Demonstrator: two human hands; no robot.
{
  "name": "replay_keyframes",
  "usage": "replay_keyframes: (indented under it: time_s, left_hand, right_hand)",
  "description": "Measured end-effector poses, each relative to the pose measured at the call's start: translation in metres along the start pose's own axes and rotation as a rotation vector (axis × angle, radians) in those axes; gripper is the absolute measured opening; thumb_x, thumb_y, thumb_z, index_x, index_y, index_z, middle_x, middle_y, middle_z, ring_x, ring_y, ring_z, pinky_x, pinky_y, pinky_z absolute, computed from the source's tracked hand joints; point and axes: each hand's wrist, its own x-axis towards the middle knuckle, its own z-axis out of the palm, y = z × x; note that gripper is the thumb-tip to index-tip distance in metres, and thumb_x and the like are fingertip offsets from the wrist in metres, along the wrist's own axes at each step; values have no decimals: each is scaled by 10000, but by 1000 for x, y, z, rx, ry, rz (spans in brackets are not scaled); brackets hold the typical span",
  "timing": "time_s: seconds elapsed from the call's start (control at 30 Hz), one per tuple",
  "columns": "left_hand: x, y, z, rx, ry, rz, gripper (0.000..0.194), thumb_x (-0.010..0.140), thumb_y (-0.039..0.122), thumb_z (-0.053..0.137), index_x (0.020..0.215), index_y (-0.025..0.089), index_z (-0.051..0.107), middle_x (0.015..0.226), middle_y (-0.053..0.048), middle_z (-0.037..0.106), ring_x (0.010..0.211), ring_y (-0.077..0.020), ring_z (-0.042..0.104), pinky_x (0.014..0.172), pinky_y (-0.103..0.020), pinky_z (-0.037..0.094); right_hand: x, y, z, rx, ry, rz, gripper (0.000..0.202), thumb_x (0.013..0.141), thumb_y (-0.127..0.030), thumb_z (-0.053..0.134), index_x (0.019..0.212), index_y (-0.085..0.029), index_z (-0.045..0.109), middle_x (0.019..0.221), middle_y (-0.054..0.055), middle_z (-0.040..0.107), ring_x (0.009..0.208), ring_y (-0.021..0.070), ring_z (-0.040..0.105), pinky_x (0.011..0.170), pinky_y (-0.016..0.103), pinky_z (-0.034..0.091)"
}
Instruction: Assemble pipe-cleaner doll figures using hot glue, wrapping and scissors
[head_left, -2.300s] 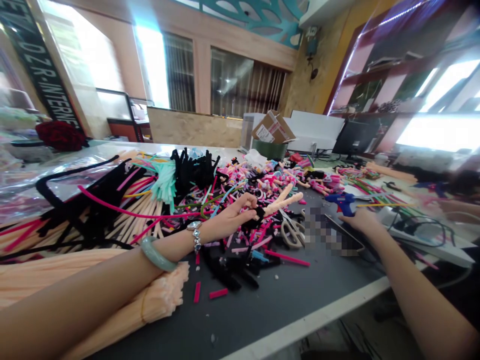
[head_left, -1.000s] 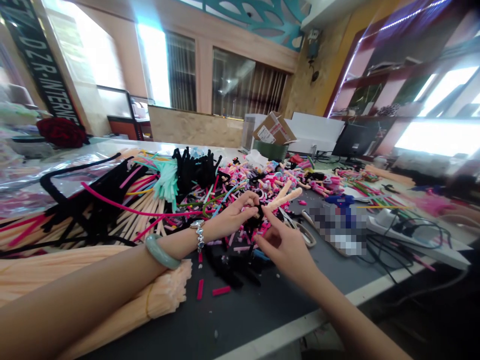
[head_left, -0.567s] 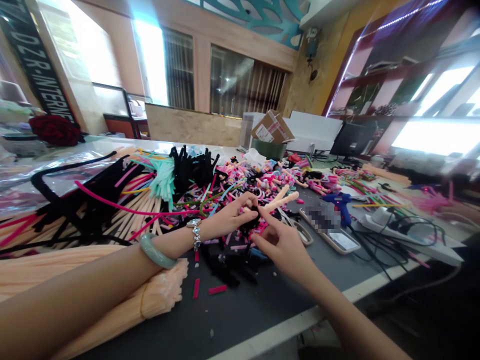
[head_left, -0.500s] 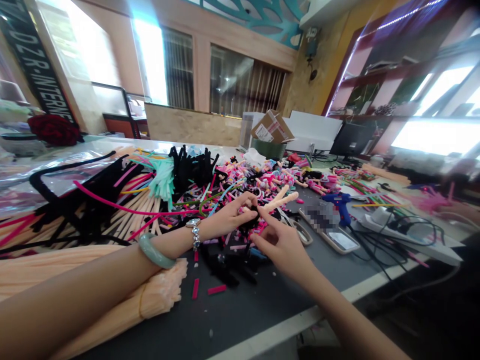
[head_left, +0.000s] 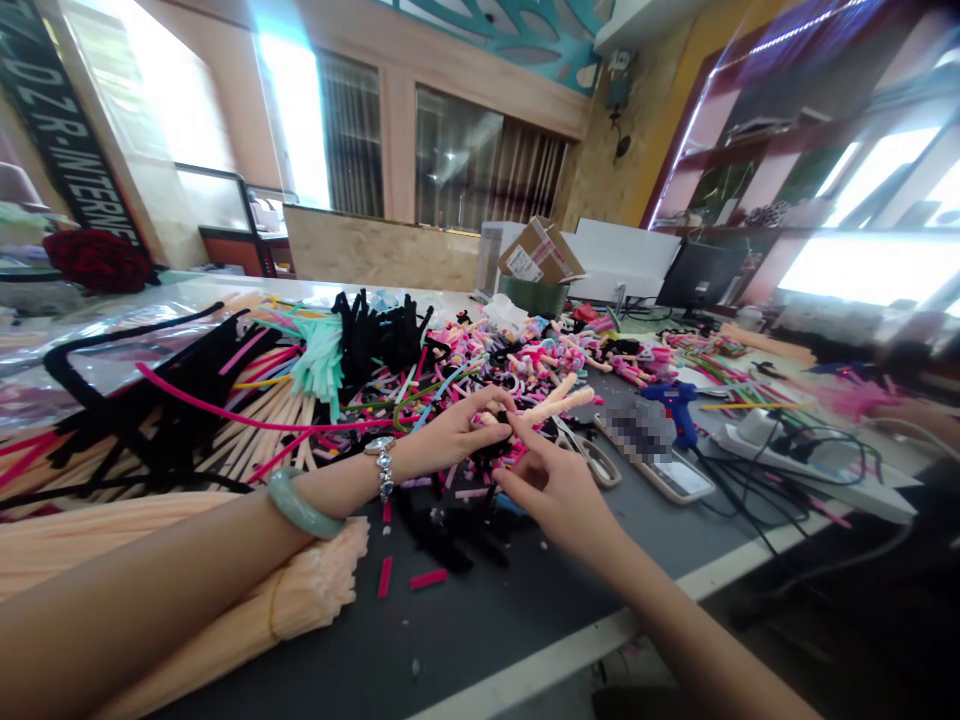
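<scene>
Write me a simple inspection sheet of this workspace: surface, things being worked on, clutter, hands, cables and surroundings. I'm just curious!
Surface: dark tabletop with a pale edge; pink offcuts lie near the front.
Job's things: one fuzzy piece with peach stems and a black part; fine details hidden.
Clutter: colourful pile behind the hands; scissors, phone and blue glue gun to the right.
Hands: left hand pinches the piece; right hand has its fingers at the black part, grip unclear.
Cables: dark cables tangled beside a white power strip.
Surroundings: cardboard box and monitor toward the back.
</scene>
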Motion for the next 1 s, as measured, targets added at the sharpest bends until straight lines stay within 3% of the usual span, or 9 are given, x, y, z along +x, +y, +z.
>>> replay_keyframes:
  time_s: [0.37,0.67,1.0]
  left_hand:
    - [2,-5,2,-124,30,-26,371,739,346,716,1008,196,509,927,15,505,688,-67,460,618,-187,406]
    - [1,-4,2,-50,25,-25,357,752,326,694,1031,182,525,929,1,512,707,-80,473,627,-196,410]
    - [2,-7,2,-37,28,-45,276,772,286,656,974,179,502,784,33,481,647,-75,432,589,-186,392]
  right_hand:
    - [1,2,1,25,5,-12,624,811,-225,554,1413,-131,421,582,-70,544,540,95,486,583,219,406]
    - [1,7,3,43,-7,-16,657,816,-242,549,1437,-117,379,616,-53,568,565,104,516,573,221,412]
    - [3,11,0,21,-21,-36,599,816,-242,554,1397,-140,450,606,-52,569,543,96,489,546,210,392]
